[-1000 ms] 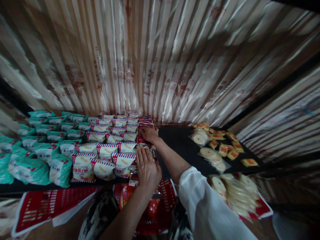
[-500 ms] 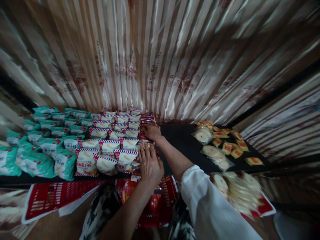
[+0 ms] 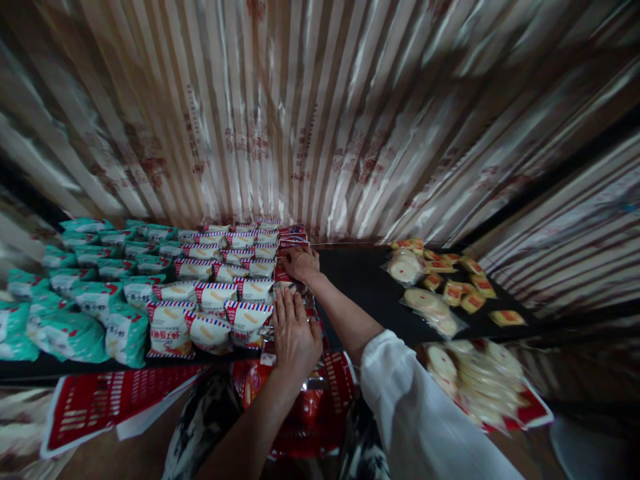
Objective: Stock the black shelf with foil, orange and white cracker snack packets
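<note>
My left hand [image 3: 297, 331] lies with its fingers stretched out over the front end of a row of dark red snack packets [image 3: 293, 237]. Farther back on the same row rests my right hand [image 3: 301, 263], palm down, its fingers slightly bent and spread. Both hands press against the packets without gripping one, and they hide much of the row. Immediately left of my fingers stand white snack bags [image 3: 249, 324] with red-and-blue striped tops, in several columns. Teal snack bags [image 3: 98, 297] fill the shelf's left end.
The black shelf [image 3: 350, 280] carries round wrapped crackers [image 3: 430, 309] and small yellow packets [image 3: 473, 301] at right. Below hang red open bags [image 3: 115, 400], one holding more crackers [image 3: 483, 383]. Striped plastic sheeting [image 3: 320, 120] closes off the back.
The view has shifted slightly, moving the bags a little left in the picture. Both hands stay on the red packets, with the left one slightly lower in view.
</note>
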A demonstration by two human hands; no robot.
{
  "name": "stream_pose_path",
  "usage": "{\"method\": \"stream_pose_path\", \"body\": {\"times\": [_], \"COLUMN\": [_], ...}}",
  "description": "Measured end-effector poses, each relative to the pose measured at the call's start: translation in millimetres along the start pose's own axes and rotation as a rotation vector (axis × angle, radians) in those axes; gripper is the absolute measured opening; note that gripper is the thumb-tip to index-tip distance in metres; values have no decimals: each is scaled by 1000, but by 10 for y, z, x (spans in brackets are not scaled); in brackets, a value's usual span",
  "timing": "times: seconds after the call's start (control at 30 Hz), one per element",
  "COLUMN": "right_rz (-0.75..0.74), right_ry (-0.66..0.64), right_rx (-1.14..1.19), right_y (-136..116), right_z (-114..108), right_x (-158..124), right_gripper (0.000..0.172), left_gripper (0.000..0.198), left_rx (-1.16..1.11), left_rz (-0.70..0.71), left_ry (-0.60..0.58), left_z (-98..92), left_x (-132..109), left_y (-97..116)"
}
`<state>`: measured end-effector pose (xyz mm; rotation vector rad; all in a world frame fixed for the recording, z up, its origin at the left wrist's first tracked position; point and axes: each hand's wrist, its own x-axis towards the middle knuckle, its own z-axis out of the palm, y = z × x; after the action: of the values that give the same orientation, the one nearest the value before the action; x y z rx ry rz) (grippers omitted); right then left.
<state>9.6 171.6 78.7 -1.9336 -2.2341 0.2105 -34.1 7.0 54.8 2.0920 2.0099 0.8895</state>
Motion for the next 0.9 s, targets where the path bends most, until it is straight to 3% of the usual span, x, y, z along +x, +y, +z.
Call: {"method": "stream_pose_path", "body": {"times": [0.27,0.9], "right_rz": [-17,-83], "right_ry": [108,195], "right_rx": [58,204], "right_y": [91,182], "right_z": [128,235], "right_x": [-51,-48], "right_gripper": [31,32], "left_gripper": [51,51], "left_rx": [24,68], "left_rz": [54,74], "left_ry": [31,35], "left_z": [51,90], "left_x": [-13,-27], "left_y": [-21,-32]}}
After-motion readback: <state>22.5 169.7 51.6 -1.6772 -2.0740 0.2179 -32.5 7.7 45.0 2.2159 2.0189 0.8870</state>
